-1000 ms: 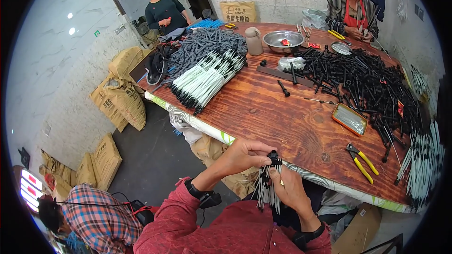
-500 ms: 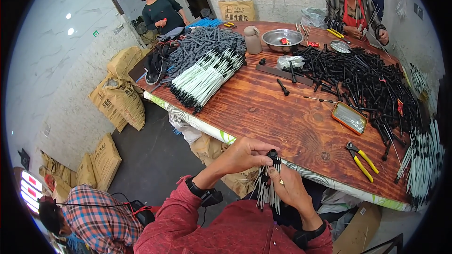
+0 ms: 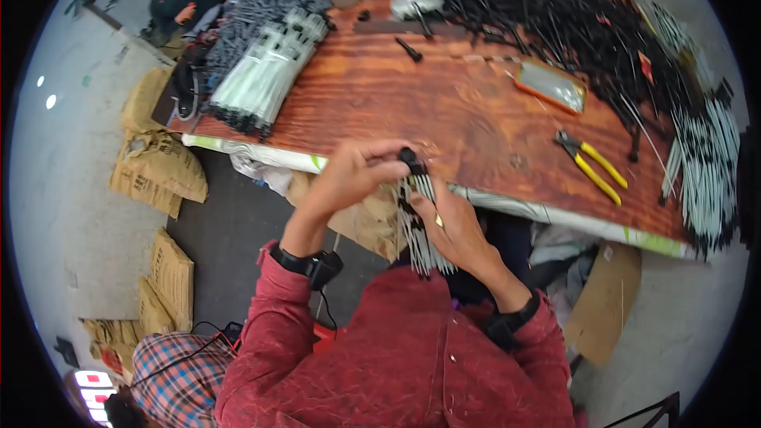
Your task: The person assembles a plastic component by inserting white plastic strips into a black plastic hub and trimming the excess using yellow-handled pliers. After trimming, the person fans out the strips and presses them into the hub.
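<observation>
Just off the table's front edge, my right hand [image 3: 462,228] is closed around a bundle of thin pale rods [image 3: 418,239] with black ends. The rods hang downward below my fingers. My left hand [image 3: 349,180] pinches a black tubular piece [image 3: 407,156] at the top of this bundle. How the piece joins the rods is hidden by my fingers. A small yellowish bit shows by my right thumb; I cannot make out what it is. Nearest on the tabletop are yellow-handled pliers [image 3: 590,165] and an orange-rimmed tray [image 3: 550,87] of fine, clear-looking pieces.
The wooden table [image 3: 372,123] carries a big heap of black parts [image 3: 547,16], a grey heap [image 3: 265,20] and a tied pale rod bundle [image 3: 265,71]. More rods [image 3: 704,174] lie at the right edge. Sacks [image 3: 162,166] line the left wall. Other people are around.
The view has tipped downward, so the table sits higher in the picture. Both hands keep their hold on the rod bundle, with little change in the fingers.
</observation>
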A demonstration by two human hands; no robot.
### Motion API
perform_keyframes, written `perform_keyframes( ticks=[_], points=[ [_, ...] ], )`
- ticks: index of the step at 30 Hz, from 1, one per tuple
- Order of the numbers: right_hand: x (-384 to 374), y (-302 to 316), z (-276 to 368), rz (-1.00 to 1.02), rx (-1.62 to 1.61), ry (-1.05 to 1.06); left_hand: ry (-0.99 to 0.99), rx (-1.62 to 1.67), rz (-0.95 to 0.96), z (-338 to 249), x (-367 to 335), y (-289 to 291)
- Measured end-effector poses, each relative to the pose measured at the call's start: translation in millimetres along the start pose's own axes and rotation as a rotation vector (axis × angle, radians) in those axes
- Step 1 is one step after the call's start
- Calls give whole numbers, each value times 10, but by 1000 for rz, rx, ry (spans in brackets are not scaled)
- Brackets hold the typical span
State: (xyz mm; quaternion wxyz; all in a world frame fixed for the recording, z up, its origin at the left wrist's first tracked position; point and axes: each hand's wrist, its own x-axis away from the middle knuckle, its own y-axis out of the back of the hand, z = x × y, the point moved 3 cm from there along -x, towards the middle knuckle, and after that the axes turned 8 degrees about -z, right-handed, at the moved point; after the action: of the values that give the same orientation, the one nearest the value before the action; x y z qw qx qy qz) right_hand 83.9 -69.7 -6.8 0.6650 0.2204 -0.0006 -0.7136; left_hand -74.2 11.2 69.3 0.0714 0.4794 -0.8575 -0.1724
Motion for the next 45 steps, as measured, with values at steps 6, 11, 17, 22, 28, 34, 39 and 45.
perform_keyframes(
  ticks=[6,11,17,22,28,34,39,45],
  points=[
    [56,13,-102,-52,55,-23,112,112,28,97,-76,-88],
    [55,45,-104,15,-62,-93,144,149,65,117,-59,-100],
    [-2,114,-165,143,-162,-208,163,132,83,119,-112,-96],
    [-41,121,-196,197,-230,-260,145,129,66,122,-135,-91],
    [-63,76,-198,146,-195,-237,128,161,62,166,-133,-67],
    [-29,-40,-157,-61,-19,-160,146,144,51,176,-136,-49],
    [-51,-113,-116,-245,275,-1,160,131,31,195,-158,-31],
    [-54,-73,-100,-196,291,-31,144,174,59,159,-150,-45]
  ],
)
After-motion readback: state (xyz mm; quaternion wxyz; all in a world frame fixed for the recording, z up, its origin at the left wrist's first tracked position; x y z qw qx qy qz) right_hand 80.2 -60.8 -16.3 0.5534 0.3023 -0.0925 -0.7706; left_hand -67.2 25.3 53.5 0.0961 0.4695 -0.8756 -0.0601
